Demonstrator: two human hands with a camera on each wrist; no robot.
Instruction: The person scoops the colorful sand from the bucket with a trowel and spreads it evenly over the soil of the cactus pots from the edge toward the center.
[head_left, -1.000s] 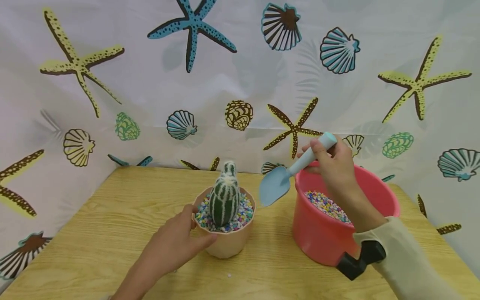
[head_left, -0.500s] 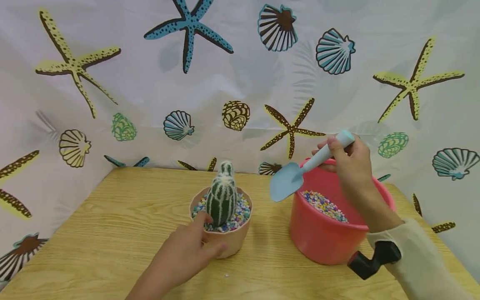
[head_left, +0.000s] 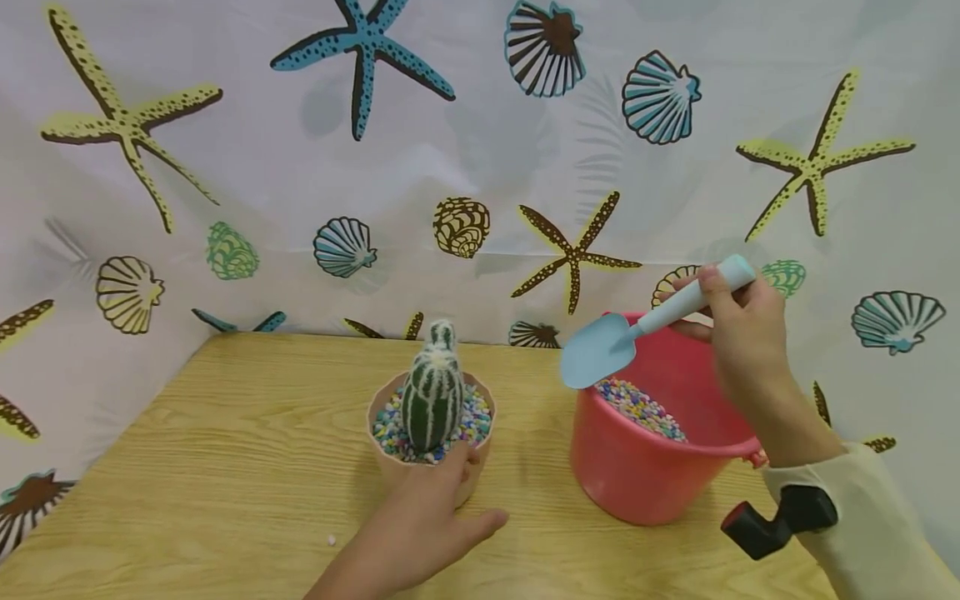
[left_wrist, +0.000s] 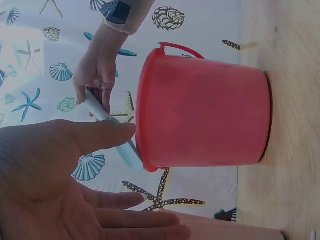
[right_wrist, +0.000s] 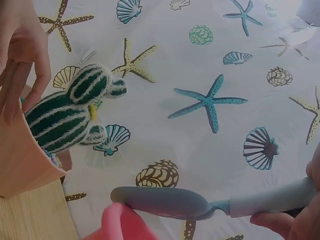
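Note:
A light blue trowel (head_left: 600,352) is gripped by its handle in my right hand (head_left: 750,358). Its blade hovers over the left rim of a red bucket (head_left: 637,479), which has multicoloured pebbles (head_left: 637,408) inside. No pebbles show on the part of the blade in sight. My left hand (head_left: 416,517) is at the near side of a peach flowerpot (head_left: 474,475), thumb stretched away, fingers fairly straight by the rim. Green cactus (head_left: 432,404) with white fuzzy stripes stands upright in the pot among coloured pebbles. Whether the fingertips touch the pot, I cannot tell.
A single white pebble (head_left: 332,540) lies on the wooden table (head_left: 247,450), left of my left forearm. Behind the table hangs a white cloth (head_left: 480,150) printed with starfish and shells. A black wrist device (head_left: 780,521) sits on my right sleeve.
My left hand has slid from the pot's left side round to its front, letting go of the rim. My right hand has carried the trowel rightwards, from between pot and bucket to the bucket's rim.

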